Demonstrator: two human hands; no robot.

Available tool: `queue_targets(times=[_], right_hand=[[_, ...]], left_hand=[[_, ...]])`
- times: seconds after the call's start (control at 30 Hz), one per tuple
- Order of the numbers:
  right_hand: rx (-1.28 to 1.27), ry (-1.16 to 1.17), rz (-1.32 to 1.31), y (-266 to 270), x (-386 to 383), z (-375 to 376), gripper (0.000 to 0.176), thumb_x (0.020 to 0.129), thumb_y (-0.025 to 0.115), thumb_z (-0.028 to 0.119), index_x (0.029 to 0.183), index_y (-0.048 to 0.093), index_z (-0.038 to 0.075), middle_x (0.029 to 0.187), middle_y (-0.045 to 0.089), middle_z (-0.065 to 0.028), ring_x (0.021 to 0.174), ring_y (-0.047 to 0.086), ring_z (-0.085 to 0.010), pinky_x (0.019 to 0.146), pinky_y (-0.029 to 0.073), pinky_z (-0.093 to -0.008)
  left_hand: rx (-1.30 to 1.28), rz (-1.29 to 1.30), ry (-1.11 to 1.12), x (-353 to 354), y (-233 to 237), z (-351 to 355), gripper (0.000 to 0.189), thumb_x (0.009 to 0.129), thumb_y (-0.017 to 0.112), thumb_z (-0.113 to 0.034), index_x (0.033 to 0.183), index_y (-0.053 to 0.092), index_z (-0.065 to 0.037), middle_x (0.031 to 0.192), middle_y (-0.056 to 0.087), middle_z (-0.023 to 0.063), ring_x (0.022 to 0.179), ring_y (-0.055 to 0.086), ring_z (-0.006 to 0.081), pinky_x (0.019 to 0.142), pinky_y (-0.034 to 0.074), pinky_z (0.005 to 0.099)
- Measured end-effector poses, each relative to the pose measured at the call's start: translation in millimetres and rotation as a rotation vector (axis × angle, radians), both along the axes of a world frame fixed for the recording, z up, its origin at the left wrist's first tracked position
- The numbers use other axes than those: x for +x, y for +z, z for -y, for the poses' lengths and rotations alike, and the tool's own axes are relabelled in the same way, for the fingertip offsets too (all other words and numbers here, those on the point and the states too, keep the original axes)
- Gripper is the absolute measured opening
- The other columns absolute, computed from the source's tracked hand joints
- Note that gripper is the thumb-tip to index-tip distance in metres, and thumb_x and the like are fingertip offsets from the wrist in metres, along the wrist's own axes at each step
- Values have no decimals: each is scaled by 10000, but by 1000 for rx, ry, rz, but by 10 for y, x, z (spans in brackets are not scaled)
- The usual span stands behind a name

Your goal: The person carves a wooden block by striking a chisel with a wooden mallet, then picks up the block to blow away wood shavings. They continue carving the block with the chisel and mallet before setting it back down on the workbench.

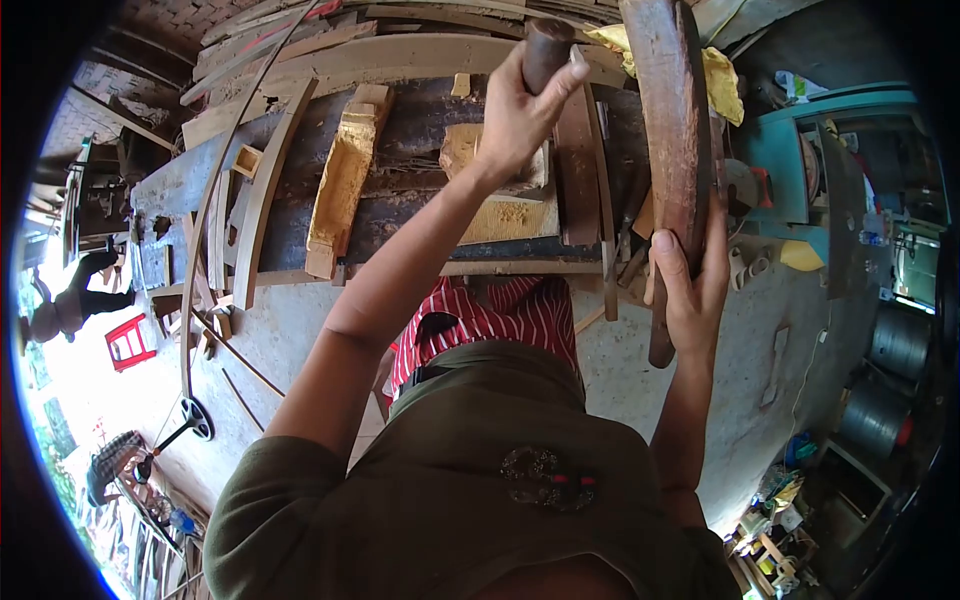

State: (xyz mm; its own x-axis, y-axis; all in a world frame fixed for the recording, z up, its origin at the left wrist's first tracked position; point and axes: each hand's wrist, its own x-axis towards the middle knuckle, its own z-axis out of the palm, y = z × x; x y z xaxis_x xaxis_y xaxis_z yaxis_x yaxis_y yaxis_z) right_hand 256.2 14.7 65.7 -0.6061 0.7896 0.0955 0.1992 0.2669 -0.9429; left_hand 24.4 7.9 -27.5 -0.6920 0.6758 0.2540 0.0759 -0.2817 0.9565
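My left hand [520, 115] is closed around a thick, round, dark wooden handle [548, 50], like a chisel's; its lower end is hidden behind the hand. Below that hand lies a pale, partly carved wood block [510, 220] with shavings on it. My right hand [690, 280] grips the narrow end of a long, heavy wooden mallet [678, 110], raised upright on the right, its broad worn part toward the top edge. A second carved piece, a hollowed yellowish block [345, 185], lies on the dark workbench [400, 225] to the left.
Long boards [275, 190] lie across the bench on the left, and more planks [420, 55] are stacked behind. A yellow cloth [722, 85] is behind the mallet. A teal cabinet [785, 160] stands at right. On the floor at left is a red stool [130, 343].
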Motion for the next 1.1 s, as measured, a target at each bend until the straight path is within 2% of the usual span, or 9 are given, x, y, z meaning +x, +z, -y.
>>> queue_targets(times=[0.23, 0.3, 0.33, 0.4, 0.57, 0.77, 0.87, 0.97, 1.1], right_hand=[[7, 40, -217, 290, -113, -161, 693, 903, 655, 210, 1479, 337, -7, 1066, 639, -143, 628, 598, -129, 518, 462, -241], [328, 3, -101, 275, -200, -168, 681, 897, 651, 190, 1475, 348, -6, 1134, 648, -176, 788, 682, -235, 697, 547, -314], [454, 87, 86, 297, -260, -193, 669, 900, 651, 195, 1469, 361, -4, 1206, 636, -206, 1007, 676, -302, 888, 526, -374], [513, 145, 251, 190, -298, -179, 660, 911, 653, 214, 1464, 367, -5, 1263, 609, -217, 1102, 643, -290, 929, 508, -379], [341, 134, 8, 83, -151, -137, 669, 918, 662, 236, 1466, 361, -6, 1286, 591, -230, 1122, 636, -274, 895, 530, -360], [120, 52, -38, 15, 43, -21, 647, 927, 655, 236, 1458, 378, -10, 1249, 595, -189, 1007, 642, -219, 809, 528, -308], [-83, 12, 86, -63, 65, -19, 646, 929, 656, 237, 1457, 383, -14, 1196, 613, -159, 842, 635, -166, 690, 516, -269], [267, 77, -100, -160, -24, -46, 639, 929, 655, 236, 1454, 389, -12, 1073, 639, -119, 669, 586, -104, 545, 473, -232], [17, 49, -109, 267, -105, 57, 659, 927, 628, 273, 1453, 367, -26, 934, 618, -78, 578, 514, -80, 466, 403, -219]], left_hand=[[-69, -129, -1, 217, 3, 37, 505, 833, 783, -434, 995, 592, 4, 797, 649, 98, 729, 591, 136, 678, 504, 316], [-121, -185, -40, 321, 77, 86, 484, 815, 802, -395, 999, 592, 1, 812, 660, 136, 729, 624, 173, 692, 516, 335], [-40, -325, 7, 371, -43, 69, 432, 790, 815, -296, 1022, 597, -4, 816, 659, 173, 748, 667, 227, 725, 530, 344], [1, -308, -29, 466, -151, 84, 392, 771, 801, -201, 1046, 601, -5, 827, 653, 192, 779, 690, 268, 763, 539, 348], [-45, -174, -25, 266, -3, 86, 311, 794, 737, -91, 1043, 573, -4, 853, 691, 111, 805, 674, 165, 737, 556, 323], [12, -95, 127, -187, 52, -25, 397, 856, 783, -332, 905, 558, -9, 707, 602, 23, 641, 555, 83, 594, 479, 258], [29, -63, 106, -65, -18, 9, 403, 849, 790, -329, 914, 554, -9, 710, 600, 25, 650, 556, 85, 598, 482, 266], [-8, -115, 121, 43, -45, 77, 410, 838, 804, -322, 916, 548, -12, 719, 620, 39, 653, 564, 87, 611, 487, 266], [-32, -203, 159, 173, 20, 169, 416, 836, 806, -320, 907, 531, -16, 720, 631, 64, 658, 583, 91, 615, 496, 273]])
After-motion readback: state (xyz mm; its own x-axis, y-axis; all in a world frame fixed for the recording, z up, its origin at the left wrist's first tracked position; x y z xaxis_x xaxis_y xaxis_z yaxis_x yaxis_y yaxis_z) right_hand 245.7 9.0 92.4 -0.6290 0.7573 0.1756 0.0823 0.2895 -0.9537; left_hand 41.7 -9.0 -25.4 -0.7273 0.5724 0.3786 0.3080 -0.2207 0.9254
